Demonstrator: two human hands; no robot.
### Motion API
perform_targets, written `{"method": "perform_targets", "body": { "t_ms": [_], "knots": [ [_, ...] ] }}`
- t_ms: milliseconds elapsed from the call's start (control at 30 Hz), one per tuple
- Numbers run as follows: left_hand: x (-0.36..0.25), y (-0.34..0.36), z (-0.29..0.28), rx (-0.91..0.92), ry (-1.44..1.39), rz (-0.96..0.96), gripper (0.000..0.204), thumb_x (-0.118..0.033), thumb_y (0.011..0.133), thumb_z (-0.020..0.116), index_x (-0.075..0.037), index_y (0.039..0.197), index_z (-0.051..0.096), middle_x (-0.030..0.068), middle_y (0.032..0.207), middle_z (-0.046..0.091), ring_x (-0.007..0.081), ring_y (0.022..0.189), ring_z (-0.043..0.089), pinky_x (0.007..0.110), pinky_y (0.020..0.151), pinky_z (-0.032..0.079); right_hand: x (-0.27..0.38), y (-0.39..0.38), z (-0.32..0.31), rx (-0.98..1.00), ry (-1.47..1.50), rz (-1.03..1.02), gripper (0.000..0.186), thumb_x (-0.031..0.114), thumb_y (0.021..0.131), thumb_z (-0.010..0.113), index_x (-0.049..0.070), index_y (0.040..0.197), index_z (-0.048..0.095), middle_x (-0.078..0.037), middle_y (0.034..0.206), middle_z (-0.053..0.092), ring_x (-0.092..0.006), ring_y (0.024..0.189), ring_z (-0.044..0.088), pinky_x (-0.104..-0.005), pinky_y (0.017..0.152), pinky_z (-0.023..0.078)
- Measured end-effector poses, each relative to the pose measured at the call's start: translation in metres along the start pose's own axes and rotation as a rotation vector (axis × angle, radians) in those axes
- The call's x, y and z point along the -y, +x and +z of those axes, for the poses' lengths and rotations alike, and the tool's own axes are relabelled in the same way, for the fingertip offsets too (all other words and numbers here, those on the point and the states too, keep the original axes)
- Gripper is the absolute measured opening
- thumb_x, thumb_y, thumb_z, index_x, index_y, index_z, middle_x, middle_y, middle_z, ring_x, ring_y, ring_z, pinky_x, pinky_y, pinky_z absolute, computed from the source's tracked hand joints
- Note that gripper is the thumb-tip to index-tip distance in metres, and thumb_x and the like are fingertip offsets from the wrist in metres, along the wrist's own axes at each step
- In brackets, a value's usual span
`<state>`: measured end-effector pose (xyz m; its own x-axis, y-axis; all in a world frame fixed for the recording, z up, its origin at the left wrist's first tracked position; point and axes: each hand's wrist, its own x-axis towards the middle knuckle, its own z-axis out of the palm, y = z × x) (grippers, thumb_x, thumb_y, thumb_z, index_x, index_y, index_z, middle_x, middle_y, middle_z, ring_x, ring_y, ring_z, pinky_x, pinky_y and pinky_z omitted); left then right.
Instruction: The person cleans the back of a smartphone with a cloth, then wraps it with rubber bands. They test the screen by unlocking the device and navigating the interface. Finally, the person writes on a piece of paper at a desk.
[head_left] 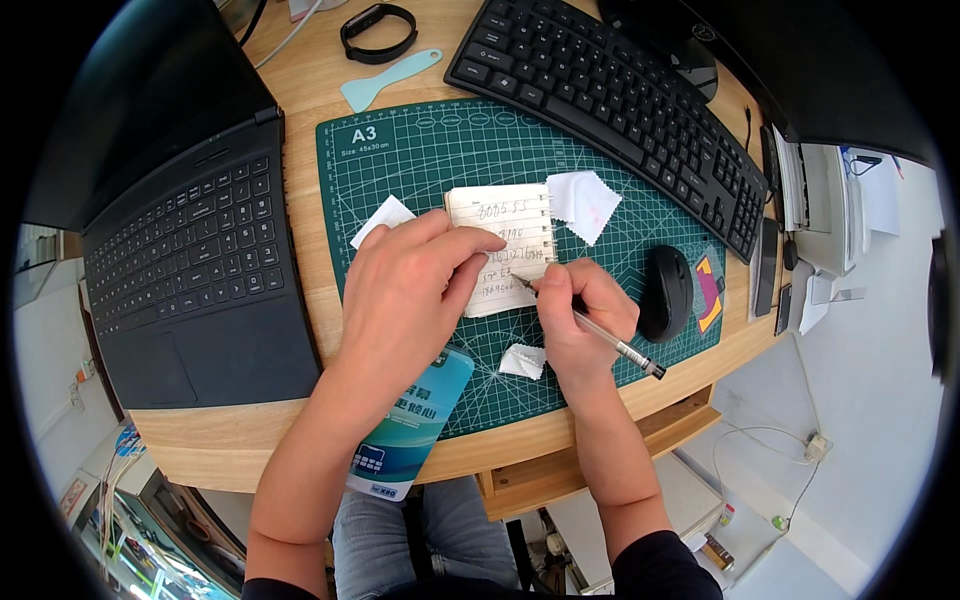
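Note:
A small spiral-bound notepad [515, 292] lies on a green cutting mat [440, 140], its lined page bearing handwriting and its metal rings along the right edge. Across its left side rests my left hand [405, 285], open, index finger and thumb apart on the page; the other fingers are partly hidden. My right hand [585, 310] is closed around a pen [615, 343] with a clear barrel and black end. The pen's tip is at the lower lines of writing. Under my left wrist sits a teal printed packet [435, 400], partly covered by the arm.
White cloth pieces [585, 205] lie around the notepad. A black mouse [665, 293] is at the right, a black keyboard [610, 110] behind, and an open laptop [190, 280] at the left. A light-blue scraper [392, 80] and black wristband [378, 35] lie at the back.

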<state>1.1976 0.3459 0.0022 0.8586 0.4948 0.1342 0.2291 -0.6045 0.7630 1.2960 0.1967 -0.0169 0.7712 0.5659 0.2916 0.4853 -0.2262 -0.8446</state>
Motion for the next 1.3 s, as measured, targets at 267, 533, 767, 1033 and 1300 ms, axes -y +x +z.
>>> {"method": "perform_targets", "body": {
  "t_ms": [267,533,767,1033,1300],
  "knots": [
    [-0.0011,0.0003,-0.0012,0.017,0.015,0.012,0.02,-0.004,0.083,0.069,-0.013,0.099,0.077,0.003,0.069,0.053,0.0195,0.064,0.054,0.033,0.064,0.039,-0.0023,-0.0014,-0.0027,-0.106,0.02,-0.005,0.023,-0.001,0.086,0.068,0.001,0.068,0.054,-0.004,0.062,0.056,-0.0098,0.05,0.047,-0.025,0.045,0.036],
    [0.0018,-0.003,-0.0018,0.104,0.073,0.093,0.03,-0.002,0.083,0.066,-0.019,0.104,0.077,-0.0001,0.074,0.053,0.0178,0.072,0.056,0.034,0.07,0.037,0.0002,0.0042,-0.0042,-0.036,0.043,0.005,0.021,0.001,0.09,0.065,0.0,0.07,0.059,-0.002,0.063,0.057,-0.0062,0.054,0.046,-0.0226,0.049,0.035],
    [0.0009,-0.003,-0.0024,0.113,0.08,0.081,0.031,-0.001,0.082,0.066,-0.018,0.105,0.077,-0.0003,0.076,0.056,0.0173,0.074,0.056,0.033,0.071,0.036,0.0002,0.0049,-0.0022,-0.027,0.011,0.038,0.019,0.003,0.09,0.065,-0.001,0.072,0.063,-0.001,0.063,0.058,-0.0048,0.054,0.045,-0.0226,0.049,0.035],
    [0.0003,-0.003,-0.0028,0.127,0.075,0.07,0.033,0.001,0.08,0.066,-0.018,0.106,0.077,0.0005,0.078,0.057,0.018,0.075,0.057,0.034,0.072,0.037,0.0037,0.005,-0.0021,-0.038,-0.016,0.054,0.02,0.003,0.09,0.064,-0.001,0.07,0.063,-0.002,0.062,0.058,-0.0049,0.054,0.046,-0.0226,0.049,0.036],
    [-0.0002,-0.0025,-0.0033,0.132,0.083,0.067,0.033,0.0,0.081,0.066,-0.018,0.106,0.077,0.0005,0.078,0.057,0.0179,0.075,0.057,0.034,0.072,0.036,0.0029,0.0046,-0.0028,-0.032,-0.007,0.054,0.02,0.003,0.09,0.065,-0.001,0.071,0.063,-0.001,0.062,0.058,-0.0047,0.054,0.046,-0.0226,0.049,0.036]
  ]
}}
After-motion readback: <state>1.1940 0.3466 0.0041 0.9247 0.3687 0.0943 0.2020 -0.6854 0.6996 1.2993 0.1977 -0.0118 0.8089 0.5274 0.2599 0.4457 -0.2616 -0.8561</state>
